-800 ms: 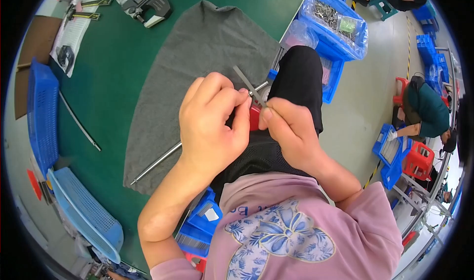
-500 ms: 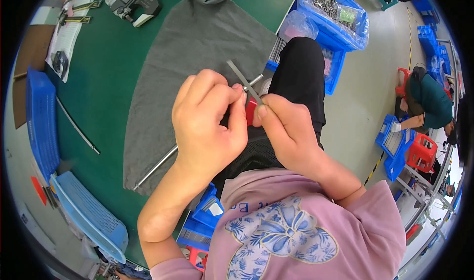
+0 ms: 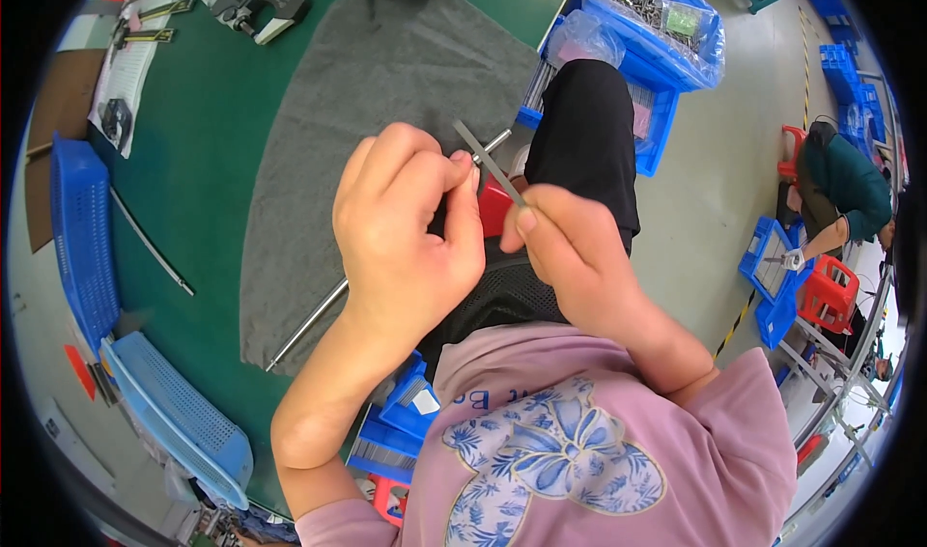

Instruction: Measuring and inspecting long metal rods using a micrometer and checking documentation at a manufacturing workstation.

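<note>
Silver rod (image 3: 308,324), pinched in left fingertips (image 3: 462,160), jutting beyond them

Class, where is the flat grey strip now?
Above centre in the head view, the right hand pinches the flat grey strip across the metal rod in the left hand.

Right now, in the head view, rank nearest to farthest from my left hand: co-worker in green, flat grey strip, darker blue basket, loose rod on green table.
1. Flat grey strip: beside the left hand, in the right hand.
2. Loose rod: left, on the green table.
3. Darker blue basket: farther left, past that rod.
4. Co-worker in green: far right background.
</note>
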`<state>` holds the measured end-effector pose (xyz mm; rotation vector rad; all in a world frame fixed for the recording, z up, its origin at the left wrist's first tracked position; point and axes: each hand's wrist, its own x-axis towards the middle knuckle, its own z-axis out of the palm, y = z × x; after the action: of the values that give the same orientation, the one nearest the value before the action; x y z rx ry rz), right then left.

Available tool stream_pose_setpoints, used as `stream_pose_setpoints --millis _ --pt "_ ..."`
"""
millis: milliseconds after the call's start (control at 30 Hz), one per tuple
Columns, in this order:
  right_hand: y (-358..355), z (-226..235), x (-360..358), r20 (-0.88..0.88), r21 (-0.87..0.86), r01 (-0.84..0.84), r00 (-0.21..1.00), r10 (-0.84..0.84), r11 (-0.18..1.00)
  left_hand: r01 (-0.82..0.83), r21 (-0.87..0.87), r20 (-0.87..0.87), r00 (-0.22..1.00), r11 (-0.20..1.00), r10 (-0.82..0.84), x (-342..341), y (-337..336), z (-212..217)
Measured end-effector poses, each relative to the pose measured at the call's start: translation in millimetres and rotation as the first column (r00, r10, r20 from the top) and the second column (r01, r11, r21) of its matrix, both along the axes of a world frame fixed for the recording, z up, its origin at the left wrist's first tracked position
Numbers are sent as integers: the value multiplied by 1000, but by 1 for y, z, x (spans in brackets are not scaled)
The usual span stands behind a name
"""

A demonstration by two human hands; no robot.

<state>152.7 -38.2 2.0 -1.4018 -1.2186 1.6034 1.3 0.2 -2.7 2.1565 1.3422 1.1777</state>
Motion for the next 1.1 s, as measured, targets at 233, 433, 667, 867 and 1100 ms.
stream_pose_setpoints --millis 233,433,667,867,1100 --pt "2 6 8 98 -58 -72 992 77 996 -19 -21 15 1000 1000 20 2 -2 1" --pt "6 2 6 111 60 -84 991 77 995 -29 -77 19 999 997 31 1 -2 1" --pt "15 0 7 193 185 -94 979 58 978 -30 -36 14 999 999 31 3 -2 2" --pt "8 -5 14 209 511 27 966 -155 859 -39 -5 13 999 999 39 4 -2 0" --pt "2 -12 6 271 687 21 920 -283 726 -43 -7 13 999 999 43 4 -2 2"
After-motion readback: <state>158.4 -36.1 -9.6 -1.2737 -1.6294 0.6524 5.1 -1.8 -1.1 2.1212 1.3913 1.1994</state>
